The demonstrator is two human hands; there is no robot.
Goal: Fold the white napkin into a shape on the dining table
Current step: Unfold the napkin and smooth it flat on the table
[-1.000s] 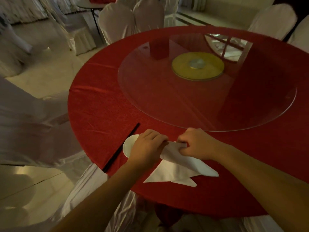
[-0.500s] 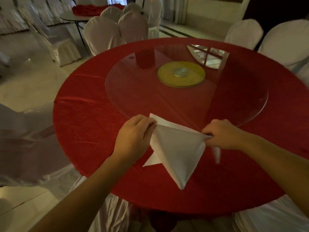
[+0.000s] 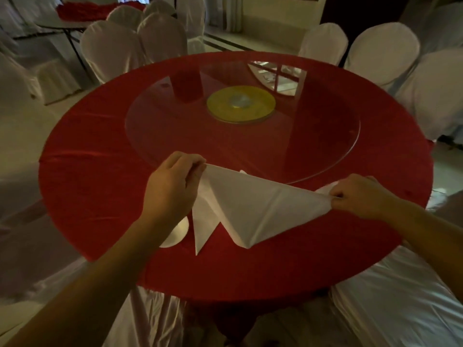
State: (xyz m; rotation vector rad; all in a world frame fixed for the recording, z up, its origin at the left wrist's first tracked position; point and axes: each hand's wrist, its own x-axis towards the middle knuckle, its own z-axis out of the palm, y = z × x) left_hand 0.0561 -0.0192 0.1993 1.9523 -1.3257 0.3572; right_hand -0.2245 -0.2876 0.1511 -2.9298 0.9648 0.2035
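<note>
The white napkin (image 3: 253, 209) hangs stretched above the near part of the round red dining table (image 3: 95, 176). It droops in two pointed flaps toward me. My left hand (image 3: 172, 186) pinches its left corner. My right hand (image 3: 360, 196) pinches its right corner, further out to the right. Both hands hold the cloth up off the tablecloth.
A small white saucer (image 3: 179, 234) lies under my left wrist, partly hidden. A glass turntable (image 3: 325, 136) with a yellow hub (image 3: 240, 103) fills the table's middle. White-covered chairs (image 3: 383, 51) ring the table, and one chair (image 3: 400, 296) stands close at my right.
My hands have lifted the napkin off the table and drawn apart, the right one moving further right, so the bunched cloth is spread wide. The view has also pulled back.
</note>
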